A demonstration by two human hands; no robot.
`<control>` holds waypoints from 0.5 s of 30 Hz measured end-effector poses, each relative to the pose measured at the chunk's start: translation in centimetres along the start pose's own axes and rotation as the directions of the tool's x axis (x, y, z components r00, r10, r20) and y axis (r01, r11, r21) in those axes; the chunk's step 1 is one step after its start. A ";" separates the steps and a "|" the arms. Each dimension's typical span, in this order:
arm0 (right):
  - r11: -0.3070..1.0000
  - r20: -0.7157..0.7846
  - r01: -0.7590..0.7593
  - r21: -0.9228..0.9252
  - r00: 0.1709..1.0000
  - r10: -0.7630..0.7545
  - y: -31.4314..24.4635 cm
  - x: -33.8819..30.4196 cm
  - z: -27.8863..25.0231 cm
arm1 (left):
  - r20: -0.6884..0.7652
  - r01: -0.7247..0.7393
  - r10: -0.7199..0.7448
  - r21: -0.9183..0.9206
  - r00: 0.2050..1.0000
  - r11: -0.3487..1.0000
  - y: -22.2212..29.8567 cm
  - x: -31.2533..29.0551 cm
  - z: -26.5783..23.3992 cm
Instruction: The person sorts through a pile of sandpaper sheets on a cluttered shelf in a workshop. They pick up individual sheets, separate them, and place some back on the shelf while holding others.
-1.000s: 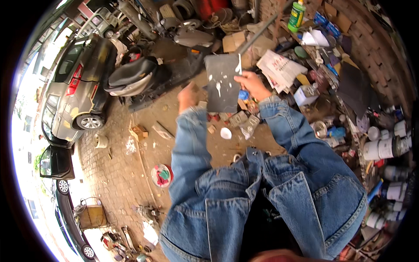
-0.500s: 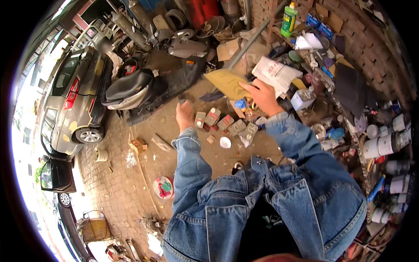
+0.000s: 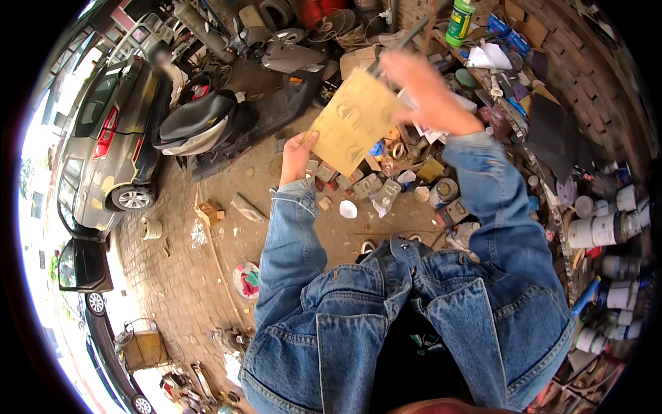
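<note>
A yellow sheet of sandpaper (image 3: 355,117), its printed backing facing me, is held up in front of me at a tilt. My left hand (image 3: 298,155) pinches its lower left edge between thumb and fingers. My right hand (image 3: 431,96) is beside the sheet's right edge, smeared by motion, so its fingers cannot be made out and I cannot tell whether it touches the sheet. Below the sheet, several grey-topped tins (image 3: 367,185) stand in a row on the floor. A white bowl-like piece (image 3: 348,209) lies near them.
A scooter (image 3: 196,124) stands at the left, with a car (image 3: 103,138) beyond it. A cluttered bench along the right wall holds a green bottle (image 3: 459,22) and a dark sheet (image 3: 562,131). White tubs (image 3: 596,231) line the right side. A bucket with rags (image 3: 247,279) sits lower left.
The sandpaper has passed into my left hand's grip and now faces me more fully. My right hand has moved up and right, away from where it held the sheet.
</note>
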State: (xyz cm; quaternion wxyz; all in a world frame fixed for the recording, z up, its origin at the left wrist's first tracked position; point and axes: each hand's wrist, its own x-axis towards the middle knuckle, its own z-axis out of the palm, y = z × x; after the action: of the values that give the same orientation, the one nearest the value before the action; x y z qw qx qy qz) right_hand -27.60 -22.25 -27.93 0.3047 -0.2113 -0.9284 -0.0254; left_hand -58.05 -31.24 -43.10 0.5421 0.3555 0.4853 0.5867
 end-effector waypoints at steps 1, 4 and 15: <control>0.991 -0.205 -0.048 -0.121 0.979 0.022 -0.2 2.0 -3.4 | -0.011 0.011 -0.011 0.013 1.000 1.000 0.5 -0.1 -0.3; 0.997 -0.816 -0.055 -0.056 0.578 -0.014 -4.8 3.3 -9.0 | -0.078 0.020 -0.020 0.000 0.997 1.000 1.3 -1.1 -1.1; 0.726 -0.565 0.677 -0.122 0.553 -0.612 -17.8 -2.5 8.5 | -0.249 0.142 0.263 0.919 0.932 0.367 -1.1 2.5 -4.7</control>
State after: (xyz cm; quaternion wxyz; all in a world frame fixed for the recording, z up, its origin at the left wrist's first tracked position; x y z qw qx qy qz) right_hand -37.73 -37.94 -34.83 0.5473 0.1785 -0.8045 -0.1461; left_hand -62.59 -29.68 -45.74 0.1284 0.5035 0.8053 0.2855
